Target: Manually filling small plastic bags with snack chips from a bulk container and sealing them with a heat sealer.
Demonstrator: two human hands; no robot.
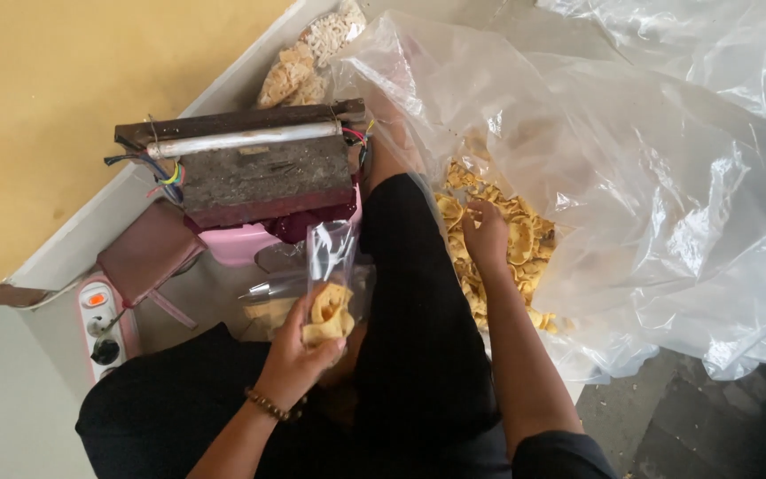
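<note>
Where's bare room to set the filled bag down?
Bare patches: the yellow floor left of the sealing machine, and the grey floor below the power strip. Crowded: the lap, where the left hand holds the small bag, and the big chip bag around the right hand.

One large clear bag of countless crackers, one small bag, two hands.

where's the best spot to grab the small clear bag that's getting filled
Probably around the filled bottom of the small clear bag, from below and behind, as the left hand does now; the chips weigh it there, and its floppy upright mouth stays open.
</note>
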